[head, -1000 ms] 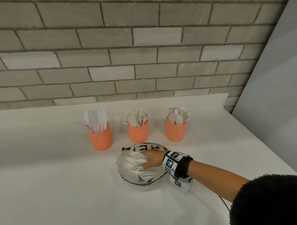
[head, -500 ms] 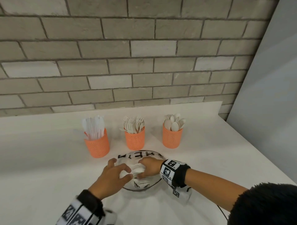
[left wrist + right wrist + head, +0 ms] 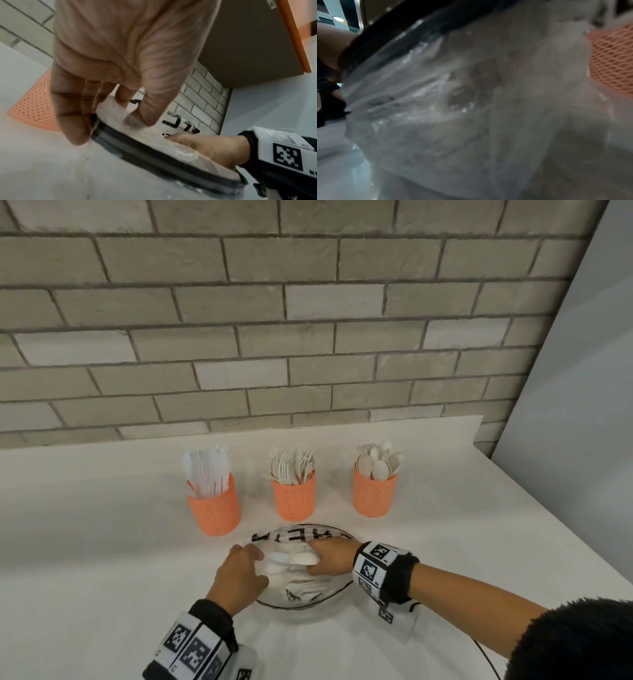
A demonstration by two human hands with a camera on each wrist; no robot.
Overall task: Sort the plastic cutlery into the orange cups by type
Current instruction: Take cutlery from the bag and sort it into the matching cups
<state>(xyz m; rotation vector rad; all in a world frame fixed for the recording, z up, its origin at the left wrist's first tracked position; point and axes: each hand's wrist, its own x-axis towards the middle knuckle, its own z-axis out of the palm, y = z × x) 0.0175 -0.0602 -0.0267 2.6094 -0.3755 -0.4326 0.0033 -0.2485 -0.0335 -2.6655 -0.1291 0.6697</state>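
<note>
Three orange cups [image 3: 294,494] at the bench's back already hold knives, forks and spoons; both hands reach into the clear bowl [image 3: 274,599], right hand [image 3: 330,558] gripping remaining cutlery [image 3: 298,558], left hand [image 3: 239,577] curled at its rim.

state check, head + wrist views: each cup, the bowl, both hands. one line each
left orange cup: upright, holds knives
middle orange cup: upright, holds forks
right orange cup: upright, holds spoons
clear bowl: on the table, unsorted white cutlery inside
left hand: at the bowl's left rim, fingers over the edge
right hand: inside the bowl on the cutlery; grip hidden
</note>
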